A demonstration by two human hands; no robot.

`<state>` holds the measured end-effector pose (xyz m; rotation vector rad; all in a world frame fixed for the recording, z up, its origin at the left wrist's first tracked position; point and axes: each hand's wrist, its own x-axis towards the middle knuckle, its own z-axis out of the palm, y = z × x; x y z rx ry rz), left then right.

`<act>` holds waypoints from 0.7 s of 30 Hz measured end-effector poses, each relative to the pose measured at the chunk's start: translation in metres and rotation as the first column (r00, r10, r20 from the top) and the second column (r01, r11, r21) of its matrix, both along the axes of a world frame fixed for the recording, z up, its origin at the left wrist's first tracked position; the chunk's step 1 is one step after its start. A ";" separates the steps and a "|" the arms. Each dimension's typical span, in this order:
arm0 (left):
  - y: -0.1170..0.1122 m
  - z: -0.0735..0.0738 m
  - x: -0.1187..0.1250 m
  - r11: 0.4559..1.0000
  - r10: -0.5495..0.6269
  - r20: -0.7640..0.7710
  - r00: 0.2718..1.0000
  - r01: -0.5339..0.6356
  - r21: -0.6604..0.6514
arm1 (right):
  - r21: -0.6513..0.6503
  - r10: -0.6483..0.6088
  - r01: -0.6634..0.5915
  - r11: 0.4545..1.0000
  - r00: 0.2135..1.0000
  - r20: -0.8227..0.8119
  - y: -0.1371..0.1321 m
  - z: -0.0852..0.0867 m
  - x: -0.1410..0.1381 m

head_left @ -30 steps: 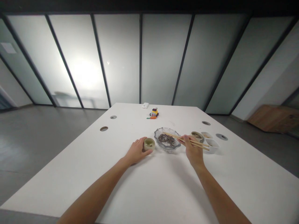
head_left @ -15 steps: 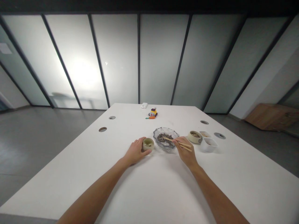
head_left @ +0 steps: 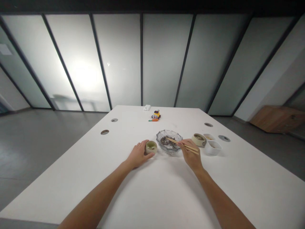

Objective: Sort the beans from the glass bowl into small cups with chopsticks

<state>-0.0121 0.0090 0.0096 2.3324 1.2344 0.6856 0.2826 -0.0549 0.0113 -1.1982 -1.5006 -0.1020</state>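
My left hand (head_left: 138, 155) is wrapped round the left side of a small pale-green cup (head_left: 151, 147), which stands upright on the table and has a few dark bits inside. In my right hand (head_left: 192, 157) is a pair of wooden chopsticks (head_left: 173, 141). Their tips reach over a clear faceted glass bowl (head_left: 159, 143) that holds many small dark pieces. Whether the tips pinch a piece is too small to tell. The glass bowl sits just right of the cup, between my hands.
Right of my right hand stand a cream bowl (head_left: 204, 143) and two small white containers, the nearer (head_left: 213, 150) angular. Farther back on the white table (head_left: 95, 178) lie a toy car (head_left: 156, 115), an orange carrot-shaped piece (head_left: 154, 120) and a white device (head_left: 147, 107). Several round holes pierce the tabletop.
My right hand has shifted slightly to the right, and the chopsticks' tips have moved a little higher over the glass bowl. My left hand and the cup have stayed in place.
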 end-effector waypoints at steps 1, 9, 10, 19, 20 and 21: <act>0.000 0.000 0.000 1.000 0.001 0.001 1.000 -0.001 0.002 | 0.005 -0.004 0.004 1.000 1.000 0.005 0.000 0.000 0.000; -0.001 0.002 0.000 1.000 -0.006 0.006 1.000 0.006 -0.005 | 0.048 -0.011 0.012 0.999 1.000 -0.019 0.007 -0.003 0.005; -0.001 0.002 0.000 1.000 -0.008 0.007 1.000 0.008 -0.002 | 0.044 0.000 0.001 0.999 1.000 -0.025 0.009 -0.005 0.005; 0.002 -0.003 0.000 0.999 -0.016 0.009 1.000 0.016 0.030 | -0.012 0.062 -0.063 0.998 0.998 -0.030 0.023 -0.012 0.005; 0.002 -0.003 0.000 1.000 -0.015 0.008 1.000 0.015 0.024 | -0.017 0.058 -0.059 0.998 0.998 -0.025 0.023 -0.012 0.005; 0.002 -0.003 0.000 1.000 -0.014 0.008 1.000 0.014 0.018 | -0.021 0.056 -0.056 0.998 0.998 -0.019 0.023 -0.012 0.004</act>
